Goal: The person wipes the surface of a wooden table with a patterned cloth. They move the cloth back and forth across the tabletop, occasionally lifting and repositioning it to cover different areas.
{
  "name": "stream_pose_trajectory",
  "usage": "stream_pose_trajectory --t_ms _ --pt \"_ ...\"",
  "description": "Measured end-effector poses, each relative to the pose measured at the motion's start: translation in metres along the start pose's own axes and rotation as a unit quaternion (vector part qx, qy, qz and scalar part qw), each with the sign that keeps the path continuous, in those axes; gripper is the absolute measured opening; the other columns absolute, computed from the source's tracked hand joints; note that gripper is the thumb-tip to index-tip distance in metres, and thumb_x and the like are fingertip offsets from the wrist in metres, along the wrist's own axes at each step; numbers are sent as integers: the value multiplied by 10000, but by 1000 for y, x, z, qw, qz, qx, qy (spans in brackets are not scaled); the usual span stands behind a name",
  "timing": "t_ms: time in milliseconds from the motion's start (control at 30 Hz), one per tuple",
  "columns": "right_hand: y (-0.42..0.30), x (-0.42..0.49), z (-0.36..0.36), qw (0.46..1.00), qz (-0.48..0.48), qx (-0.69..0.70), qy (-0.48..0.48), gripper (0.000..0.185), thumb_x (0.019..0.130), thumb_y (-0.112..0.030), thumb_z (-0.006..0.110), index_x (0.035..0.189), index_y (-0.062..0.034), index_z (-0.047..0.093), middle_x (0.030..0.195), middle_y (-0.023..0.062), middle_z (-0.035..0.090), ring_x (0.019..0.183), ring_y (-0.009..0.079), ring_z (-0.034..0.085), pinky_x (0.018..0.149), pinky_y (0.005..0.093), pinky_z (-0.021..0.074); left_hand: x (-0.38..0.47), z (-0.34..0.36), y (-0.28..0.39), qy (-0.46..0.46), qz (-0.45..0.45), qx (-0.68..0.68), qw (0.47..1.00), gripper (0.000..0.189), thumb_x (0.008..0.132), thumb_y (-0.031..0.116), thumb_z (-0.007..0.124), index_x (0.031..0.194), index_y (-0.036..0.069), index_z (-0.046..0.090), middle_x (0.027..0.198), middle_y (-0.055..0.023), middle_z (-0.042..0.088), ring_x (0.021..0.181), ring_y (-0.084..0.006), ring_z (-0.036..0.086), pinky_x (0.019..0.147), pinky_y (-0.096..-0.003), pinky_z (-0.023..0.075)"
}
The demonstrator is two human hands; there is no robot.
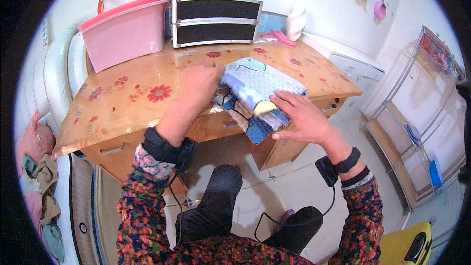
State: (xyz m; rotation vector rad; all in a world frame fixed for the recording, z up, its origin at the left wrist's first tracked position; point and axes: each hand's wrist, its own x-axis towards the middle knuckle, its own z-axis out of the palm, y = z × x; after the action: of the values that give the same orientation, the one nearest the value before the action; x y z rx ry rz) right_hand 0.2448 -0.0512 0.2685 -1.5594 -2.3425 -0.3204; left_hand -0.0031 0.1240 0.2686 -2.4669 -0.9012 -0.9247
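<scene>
A folded piece of patterned fabric (254,84), light blue-grey with a darker blue and brown part beneath, lies at the front edge of a wooden desk with a flower-printed top (176,70). Part of the fabric hangs over that edge. My left hand (204,79) is at its left side with bent fingers; whether they grip it is hidden. My right hand (300,116) rests on its right side, fingers spread, thumb lower down near the hanging part. Black straps with small devices and cables sit on both wrists.
At the back of the desk stand a pink plastic bin (127,31), a black case with metal edges (217,22) and a white vase-like object (295,24). A metal rack (397,151) is at the right, a yellow chair (408,243) at the lower right, piled clothes (46,187) at the left.
</scene>
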Motion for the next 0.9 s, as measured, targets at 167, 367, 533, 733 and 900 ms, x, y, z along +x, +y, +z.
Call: stream_pose_trajectory --t_ms 167,367,533,733,900 --pt "-7 37 -25 989 86 112 47 717 888 -546 591 1369 -20 512 1432 202 474 1335 341 432 1120 445 315 -31 -14 -19 -85 68 -200 974 398 814 48 605 1211 60 630 1234 -179 623 1138 -354 594 970 -411 479" --pt "-61 95 44 982 171 -35 -66 863 892 -737 370 1496 -121 337 1533 257 284 1418 405 289 1104 668 199 -60 -36 -31 11 -36 -227 973 381 884 103 606 1252 11 571 1248 -225 584 1149 -379 571 983 -415 454" --pt "-15 70 61 996 80 -40 -11 655 978 -602 306 1493 -201 361 1545 176 315 1418 406 289 1129 649 159 -74 -41 -42 0 -153 -175 973 401 916 204 617 1234 -35 568 1212 -240 595 1140 -391 569 985 -405 447" --pt "145 11 31 960 275 -44 13 642 955 -616 360 1432 -200 473 1508 80 417 1418 300 328 1138 614 170 -76 -29 -53 -10 -209 -310 927 488 971 329 587 1277 -50 551 1241 -208 612 1160 -273 579 997 -351 432" --pt "194 14 28 930 361 -58 41 596 939 -509 376 1341 -105 553 1403 155 517 1326 326 442 1099 569 274 -77 -22 -61 14 -247 -363 898 523 990 371 560 1296 -53 544 1249 -186 613 1165 -240 568 1009 -336 418"
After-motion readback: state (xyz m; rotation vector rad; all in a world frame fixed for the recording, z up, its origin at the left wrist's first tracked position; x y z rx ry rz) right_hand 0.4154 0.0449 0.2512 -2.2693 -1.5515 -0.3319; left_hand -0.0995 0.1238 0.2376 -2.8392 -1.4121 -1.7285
